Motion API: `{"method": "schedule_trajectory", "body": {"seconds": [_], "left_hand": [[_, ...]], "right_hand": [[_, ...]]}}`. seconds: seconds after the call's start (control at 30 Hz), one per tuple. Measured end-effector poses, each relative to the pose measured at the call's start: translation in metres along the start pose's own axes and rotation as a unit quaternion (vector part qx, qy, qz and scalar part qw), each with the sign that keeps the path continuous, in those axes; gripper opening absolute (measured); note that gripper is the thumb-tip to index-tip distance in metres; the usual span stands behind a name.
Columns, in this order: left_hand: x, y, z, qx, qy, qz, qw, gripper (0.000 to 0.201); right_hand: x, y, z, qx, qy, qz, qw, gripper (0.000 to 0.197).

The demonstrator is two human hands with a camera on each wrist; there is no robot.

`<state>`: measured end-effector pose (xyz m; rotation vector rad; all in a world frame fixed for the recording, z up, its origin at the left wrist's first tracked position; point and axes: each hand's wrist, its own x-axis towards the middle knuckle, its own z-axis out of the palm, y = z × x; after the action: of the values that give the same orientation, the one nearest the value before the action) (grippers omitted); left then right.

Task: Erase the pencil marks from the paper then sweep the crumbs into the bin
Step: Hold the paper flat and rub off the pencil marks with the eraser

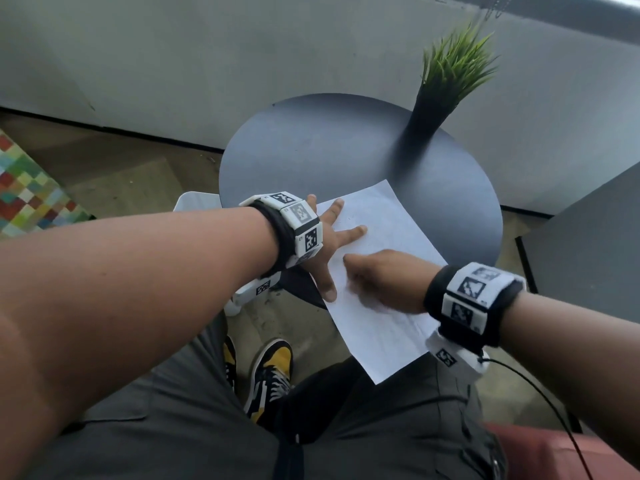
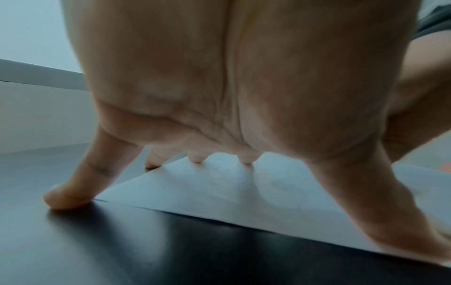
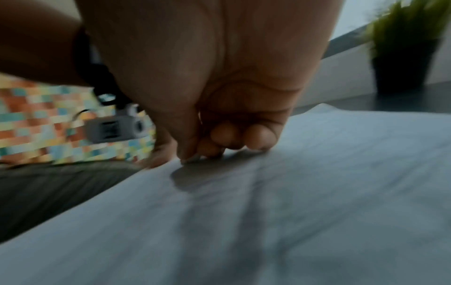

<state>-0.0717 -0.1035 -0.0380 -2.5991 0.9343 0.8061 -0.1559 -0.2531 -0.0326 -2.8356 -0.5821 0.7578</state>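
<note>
A white sheet of paper (image 1: 381, 216) lies on the round dark table (image 1: 311, 150), its near corner hanging over the table's front edge. Faint pencil lines show on it. My left hand (image 1: 325, 244) is spread flat, fingertips pressing the sheet's left part (image 2: 219, 192); the little finger (image 2: 66, 196) rests on bare table. My right hand (image 1: 381, 275) sits on the sheet's middle with fingers curled. In the right wrist view its fingertips (image 3: 209, 150) pinch a small pale piece (image 3: 189, 159) against the paper (image 3: 317, 192); it looks like an eraser and is mostly hidden.
A green plant in a black pot (image 1: 426, 123) stands at the table's far right. The white rim of a container (image 1: 197, 200) shows below the table's left edge, behind my left arm. A dark cabinet (image 1: 588, 254) is at the right, a chequered rug (image 1: 31, 192) at the left.
</note>
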Motion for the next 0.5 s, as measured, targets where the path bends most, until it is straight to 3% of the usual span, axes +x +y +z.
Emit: {"method": "schedule_trajectory", "body": {"seconds": [0.1, 0.13, 0.2, 0.3, 0.33, 0.43, 0.5], "left_hand": [[0.002, -0.001, 0.002, -0.007, 0.008, 0.003, 1.0, 0.134], [0.002, -0.002, 0.003, -0.008, 0.008, 0.004, 1.0, 0.134], [0.002, -0.002, 0.002, -0.008, 0.006, 0.003, 1.0, 0.135], [0.001, -0.002, 0.001, 0.003, 0.003, 0.002, 1.0, 0.136], [0.002, -0.001, 0.001, 0.002, 0.004, 0.003, 1.0, 0.136], [0.002, -0.001, 0.001, -0.007, 0.004, 0.003, 1.0, 0.135], [0.001, -0.002, 0.001, -0.006, 0.002, 0.001, 1.0, 0.135]], "right_hand": [[0.013, 0.034, -0.015, -0.007, 0.095, 0.151, 0.984, 0.01], [0.013, 0.036, -0.013, -0.013, 0.115, 0.167, 0.979, 0.011], [0.009, 0.019, -0.004, -0.013, 0.099, 0.117, 0.988, 0.01], [-0.003, -0.006, 0.007, 0.006, 0.01, -0.005, 1.0, 0.008], [-0.002, -0.002, 0.003, 0.011, 0.007, 0.002, 1.0, 0.007], [0.009, 0.031, -0.012, 0.026, 0.09, 0.138, 0.986, 0.007], [0.009, 0.029, -0.01, -0.001, 0.111, 0.149, 0.983, 0.008]]}}
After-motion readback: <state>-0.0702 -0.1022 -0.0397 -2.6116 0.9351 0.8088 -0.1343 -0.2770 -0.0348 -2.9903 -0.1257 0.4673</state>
